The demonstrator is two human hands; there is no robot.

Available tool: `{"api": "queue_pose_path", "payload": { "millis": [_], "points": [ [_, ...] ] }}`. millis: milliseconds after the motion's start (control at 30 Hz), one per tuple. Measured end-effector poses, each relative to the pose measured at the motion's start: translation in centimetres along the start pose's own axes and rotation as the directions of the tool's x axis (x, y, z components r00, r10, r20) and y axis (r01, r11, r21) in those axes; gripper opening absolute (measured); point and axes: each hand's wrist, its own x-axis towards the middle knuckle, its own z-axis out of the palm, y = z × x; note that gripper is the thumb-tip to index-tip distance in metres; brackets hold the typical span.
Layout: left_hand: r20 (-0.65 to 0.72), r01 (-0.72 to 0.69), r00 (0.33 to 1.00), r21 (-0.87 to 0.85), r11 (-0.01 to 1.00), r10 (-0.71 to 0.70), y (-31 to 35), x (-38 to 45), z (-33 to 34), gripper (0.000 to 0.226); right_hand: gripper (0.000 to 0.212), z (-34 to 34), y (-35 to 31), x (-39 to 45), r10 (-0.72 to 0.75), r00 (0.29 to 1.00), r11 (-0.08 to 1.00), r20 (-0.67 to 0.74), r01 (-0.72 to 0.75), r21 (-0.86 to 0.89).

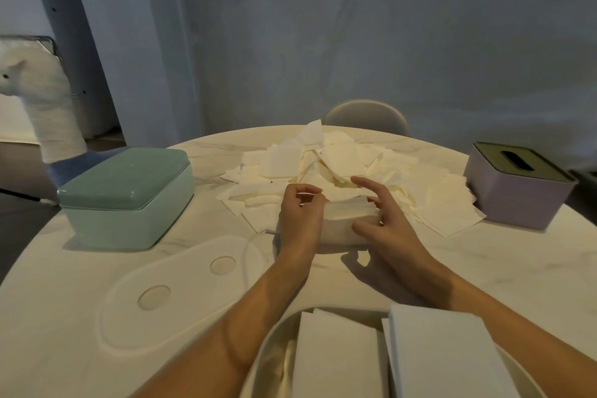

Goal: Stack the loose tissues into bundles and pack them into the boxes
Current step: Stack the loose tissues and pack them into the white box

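Mid-frame: left hand (298, 213) curled round the left end of a tissue bundle (342, 220), right hand (384, 220) fingers straight against its right end. Loose tissue pile (326, 161) just behind. Green box (126, 197) left, lidded; purple box (517, 187) right.

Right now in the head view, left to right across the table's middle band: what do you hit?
Green lidded box → left hand → tissue bundle held between the hands → right hand → lilac tissue box. The loose tissue pile spreads behind the hands, so it is left unranked.
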Motion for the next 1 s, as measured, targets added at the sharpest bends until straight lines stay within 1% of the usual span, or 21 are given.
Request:
{"api": "queue_pose_path", "payload": {
  "millis": [33,100,133,200,233,333,400,467,500,533,633,733,800,867,900,967,1000],
  "points": [
    [-0.002,0.006,1.000,-0.004,1.000,-0.006,0.0,0.1,0.0,0.032,0.075,-0.1,0.0,0.1,-0.010,1.000,1.000,0.003,0.010,-0.021],
    [-0.008,0.014,1.000,-0.004,1.000,-0.014,0.1,0.2,0.1,0.028,0.078,0.1,0.3,0.3,-0.062,0.998,0.991,-0.013,0.060,-0.116],
    [-0.008,0.013,1.000,0.001,1.000,-0.013,0.1,0.2,0.2,0.027,0.080,0.3,0.4,0.5,-0.079,0.997,0.989,-0.020,0.076,-0.130],
    [-0.007,0.004,1.000,0.003,1.000,-0.004,0.1,0.2,0.5,0.027,0.082,0.5,0.6,0.8,-0.046,0.999,0.996,-0.019,0.044,-0.073],
    [-0.005,-0.002,1.000,0.007,1.000,0.002,0.1,0.3,0.6,0.027,0.083,0.5,0.6,0.8,-0.052,0.999,0.996,-0.008,0.051,-0.068],
    [0.005,-0.013,1.000,0.023,1.000,0.012,-0.1,0.3,0.7,0.024,0.083,-0.2,0.8,1.1,-0.158,0.987,0.959,0.005,0.155,-0.239],
    [0.006,-0.007,1.000,0.003,1.000,0.007,-0.2,0.4,0.5,0.019,0.076,-0.8,0.6,1.3,-0.174,0.984,0.928,0.030,0.174,-0.329],
    [0.000,0.020,1.000,-0.002,1.000,-0.020,-0.2,0.6,0.3,0.019,0.061,-1.2,0.3,1.2,-0.220,0.974,0.841,0.053,0.217,-0.495],
    [0.001,0.039,0.999,-0.006,0.999,-0.039,-0.2,0.6,0.1,0.020,0.054,-1.4,0.3,1.1,-0.242,0.969,0.806,0.052,0.230,-0.545],
    [0.009,0.052,0.999,-0.017,0.999,-0.051,-0.1,0.5,0.0,0.020,0.049,-1.6,0.2,1.1,-0.257,0.966,0.795,0.041,0.236,-0.558],
    [0.028,0.026,0.999,-0.037,0.999,-0.025,0.3,0.5,0.1,0.020,0.040,-2.2,-0.1,1.3,-0.268,0.963,0.827,-0.020,0.220,-0.517],
    [0.009,-0.029,1.000,-0.045,0.999,0.029,1.0,0.2,0.4,0.026,0.041,-2.1,-0.2,1.1,-0.270,0.962,0.868,-0.045,0.223,-0.444],
    [-0.005,-0.027,1.000,-0.009,1.000,0.027,0.8,0.2,0.7,0.032,0.048,-2.0,0.1,1.0,-0.216,0.975,0.889,-0.044,0.178,-0.421],
    [-0.007,-0.017,1.000,0.013,1.000,0.017,0.3,0.2,0.8,0.032,0.057,-1.8,0.3,0.9,-0.179,0.983,0.903,-0.045,0.146,-0.404],
    [-0.005,-0.017,1.000,0.010,1.000,0.017,0.1,0.2,0.8,0.031,0.060,-1.6,0.5,0.8,-0.167,0.985,0.923,-0.052,0.137,-0.360],
    [-0.005,-0.030,1.000,0.009,1.000,0.030,0.1,0.3,0.8,0.032,0.068,-0.7,0.5,0.4,-0.108,0.992,0.978,-0.060,0.095,-0.184],
    [-0.004,-0.037,0.999,0.010,0.999,0.037,0.1,0.3,0.8,0.032,0.073,-0.3,0.5,0.2,-0.090,0.995,0.986,-0.044,0.082,-0.145]
  ]
}}
